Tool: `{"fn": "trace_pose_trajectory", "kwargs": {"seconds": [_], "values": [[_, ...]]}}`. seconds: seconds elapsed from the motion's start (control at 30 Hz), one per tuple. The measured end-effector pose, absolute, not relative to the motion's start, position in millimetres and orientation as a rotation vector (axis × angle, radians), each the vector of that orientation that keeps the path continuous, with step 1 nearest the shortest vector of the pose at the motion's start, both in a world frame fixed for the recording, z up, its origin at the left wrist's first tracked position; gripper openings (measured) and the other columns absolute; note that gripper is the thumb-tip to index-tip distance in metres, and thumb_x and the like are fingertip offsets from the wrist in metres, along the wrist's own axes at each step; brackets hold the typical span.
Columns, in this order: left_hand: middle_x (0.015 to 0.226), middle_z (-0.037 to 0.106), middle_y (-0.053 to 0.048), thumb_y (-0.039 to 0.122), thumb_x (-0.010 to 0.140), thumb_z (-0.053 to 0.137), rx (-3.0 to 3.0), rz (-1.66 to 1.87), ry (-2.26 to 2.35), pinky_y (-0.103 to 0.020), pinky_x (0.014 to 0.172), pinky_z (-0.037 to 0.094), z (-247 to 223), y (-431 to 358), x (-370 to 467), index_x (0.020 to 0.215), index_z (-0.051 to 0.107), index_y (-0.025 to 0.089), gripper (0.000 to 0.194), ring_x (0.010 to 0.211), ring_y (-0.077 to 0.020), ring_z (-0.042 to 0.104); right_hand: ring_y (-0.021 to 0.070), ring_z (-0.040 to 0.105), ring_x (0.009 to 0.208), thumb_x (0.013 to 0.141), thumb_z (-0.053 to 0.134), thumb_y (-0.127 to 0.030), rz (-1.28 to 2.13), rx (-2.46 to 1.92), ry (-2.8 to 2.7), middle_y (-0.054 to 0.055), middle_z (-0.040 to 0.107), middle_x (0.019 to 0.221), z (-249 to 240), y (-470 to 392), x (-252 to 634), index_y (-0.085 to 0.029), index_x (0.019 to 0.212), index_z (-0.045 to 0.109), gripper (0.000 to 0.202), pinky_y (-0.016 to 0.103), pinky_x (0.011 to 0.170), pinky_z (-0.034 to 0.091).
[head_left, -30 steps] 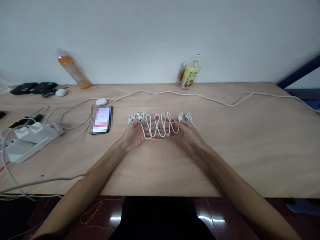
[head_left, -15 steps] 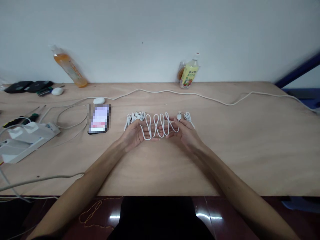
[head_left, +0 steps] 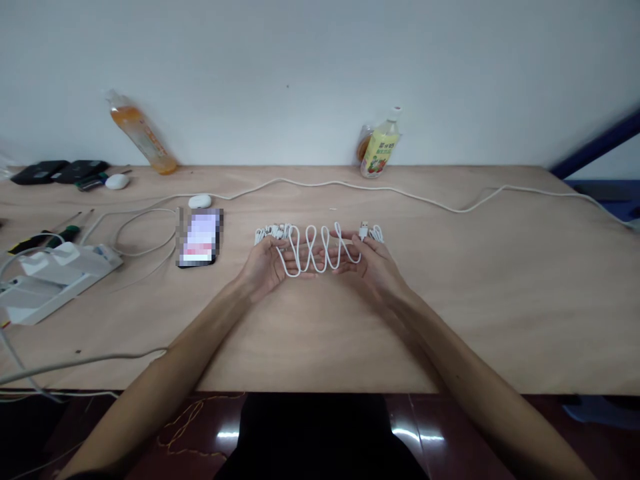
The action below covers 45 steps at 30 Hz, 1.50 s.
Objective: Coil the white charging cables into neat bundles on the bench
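A white USB cable (head_left: 320, 271) lies in wavy zigzag loops across the fingers of both hands, just above the table. My left hand (head_left: 261, 268) is palm up, its thumb pressing one end of the cable against the fingers. At the other end, my right hand (head_left: 381, 268) pinches the cable under its thumb, and the USB plug (head_left: 364, 230) sticks up beside that thumb. Behind the left thumb rests a cluster of bundled white cables (head_left: 267, 233), partly hidden. Another coiled white cable (head_left: 377, 233) shows behind the right hand.
A phone (head_left: 200, 237) with a blurred screen and a white case (head_left: 200, 201) lie left of my hands. Further left is a white power strip (head_left: 75, 297). A long white cord (head_left: 340, 183) crosses behind. An orange bottle (head_left: 143, 137) and a yellow bottle (head_left: 381, 150) lean on the wall.
My right hand has shifted slightly right with the plug, and the cable loops are spread a little wider. The view has moved slightly; both hands keep their hold.
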<state>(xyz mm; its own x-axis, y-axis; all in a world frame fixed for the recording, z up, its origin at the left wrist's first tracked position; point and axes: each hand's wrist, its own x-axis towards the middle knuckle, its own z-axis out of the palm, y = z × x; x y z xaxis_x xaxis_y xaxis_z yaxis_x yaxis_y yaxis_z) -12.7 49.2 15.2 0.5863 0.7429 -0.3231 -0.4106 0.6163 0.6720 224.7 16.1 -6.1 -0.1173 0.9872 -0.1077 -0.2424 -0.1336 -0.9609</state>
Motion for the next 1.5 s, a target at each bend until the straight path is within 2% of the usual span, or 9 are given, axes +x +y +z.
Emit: {"fn": "trace_pose_trajectory", "kwargs": {"seconds": [0.1, 0.37, 0.63, 0.97, 1.27, 1.4, 1.5], "values": [[0.124, 0.083, -0.024, 0.021, 0.091, 0.046, 0.582, 0.721, 0.647, -0.058, 0.098, 0.066, 15.9, 48.9, -12.8, 0.146, 0.063, 0.004, 0.060, 0.105, -0.0382, 0.084, 0.0308, 0.083, 0.096, 0.096, 0.075, -0.058, 1.502, -1.047, -1.030, 0.010, 0.086, 0.098, -5.4, 15.4, 223.9, -0.024, 0.119, 0.080, 0.041, 0.044, 0.075, 0.067], [0.117, 0.085, -0.024, 0.022, 0.090, 0.046, 0.589, 0.724, 0.653, -0.058, 0.097, 0.066, 15.7, 49.0, -12.4, 0.143, 0.064, 0.003, 0.059, 0.101, -0.0377, 0.085, 0.0301, 0.083, 0.096, 0.094, 0.076, -0.054, 1.484, -1.064, -1.000, 0.009, 0.087, 0.099, 1.1, 13.9, 223.8, -0.026, 0.116, 0.080, 0.036, 0.040, 0.072, 0.065], [0.119, 0.084, -0.025, 0.023, 0.092, 0.044, 0.607, 0.708, 0.627, -0.057, 0.096, 0.066, 13.1, 49.1, -13.7, 0.142, 0.064, 0.003, 0.058, 0.101, -0.0371, 0.085, 0.0284, 0.082, 0.092, 0.094, 0.075, -0.058, 1.470, -1.096, -1.011, 0.009, 0.087, 0.097, 3.3, 13.7, 223.3, -0.024, 0.117, 0.079, 0.041, 0.039, 0.075, 0.063], [0.124, 0.083, -0.025, 0.023, 0.091, 0.047, 0.578, 0.697, 0.561, -0.057, 0.097, 0.066, 12.4, 49.1, -14.2, 0.144, 0.065, 0.004, 0.060, 0.105, -0.0383, 0.084, 0.0316, 0.083, 0.093, 0.092, 0.076, -0.061, 1.458, -1.113, -1.012, 0.012, 0.087, 0.097, 4.6, 13.0, 220.5, -0.022, 0.116, 0.080, 0.045, 0.043, 0.081, 0.062], [0.121, 0.084, -0.025, 0.023, 0.090, 0.046, 0.591, 0.694, 0.566, -0.053, 0.095, 0.067, 12.3, 48.6, -13.8, 0.144, 0.066, 0.003, 0.061, 0.104, -0.0369, 0.084, 0.0286, 0.083, 0.087, 0.093, 0.075, -0.054, 1.479, -1.087, -1.003, 0.010, 0.088, 0.096, 2.5, 13.2, 220.9, -0.022, 0.114, 0.082, 0.039, 0.038, 0.074, 0.060], [0.122, 0.084, -0.023, 0.023, 0.088, 0.048, 0.579, 0.689, 0.503, -0.053, 0.094, 0.067, 11.2, 48.2, -14.1, 0.146, 0.065, 0.004, 0.063, 0.104, -0.0363, 0.084, 0.0299, 0.084, 0.092, 0.096, 0.072, -0.054, 1.486, -1.101, -1.002, 0.011, 0.088, 0.100, 2.3, 12.6, 220.9, -0.023, 0.119, 0.082, 0.039, 0.040, 0.075, 0.061], [0.119, 0.084, -0.024, 0.027, 0.092, 0.046, 0.601, 0.687, 0.543, -0.052, 0.092, 0.068, 14.0, 46.8, -14.0, 0.145, 0.066, 0.004, 0.061, 0.102, -0.0364, 0.084, 0.0311, 0.083, 0.095, 0.095, 0.073, -0.056, 1.489, -1.107, -1.006, 0.011, 0.088, 0.102, 2.1, 11.9, 220.0, -0.024, 0.119, 0.082, 0.041, 0.041, 0.076, 0.061]]}}
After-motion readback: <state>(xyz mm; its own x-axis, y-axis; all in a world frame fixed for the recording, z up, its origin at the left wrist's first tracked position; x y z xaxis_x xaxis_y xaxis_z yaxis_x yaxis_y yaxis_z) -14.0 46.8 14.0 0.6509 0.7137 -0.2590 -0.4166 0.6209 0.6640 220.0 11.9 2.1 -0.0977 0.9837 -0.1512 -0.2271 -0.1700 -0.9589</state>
